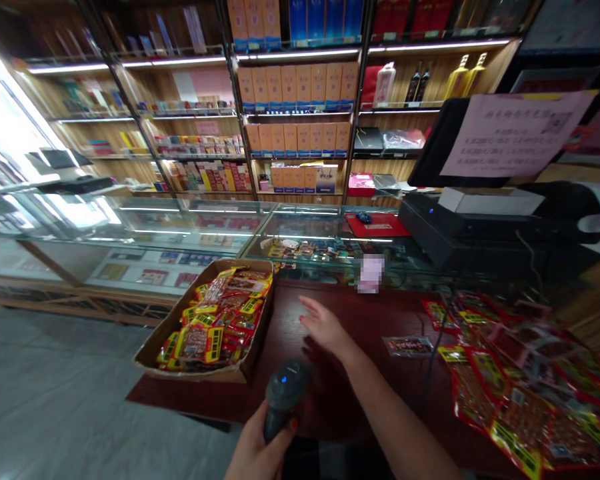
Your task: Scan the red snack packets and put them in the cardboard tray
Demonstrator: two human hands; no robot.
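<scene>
My left hand [263, 443] is wrapped around the handle of a dark grey barcode scanner [289, 387], which shows a small blue light on its top. Over the dark red tabletop [290, 320], my right hand [323, 327] reaches forward with its fingers stretched out and nothing in them. To its left stands an open cardboard box [253, 372] filled with red and yellow snack packets [200, 341]. One flat dark snack packet [409, 345] lies on the table to the right of my right hand. Further right is a spread pile of red and yellow snack packets [520, 407].
Behind the table runs a glass display counter [190, 223], with a red mat [387, 227] and a computer mouse [364, 218] on it. A monitor [433, 150] with a paper sign stands at right on a black cash drawer [460, 233]. Stocked shelves [300, 117] line the wall.
</scene>
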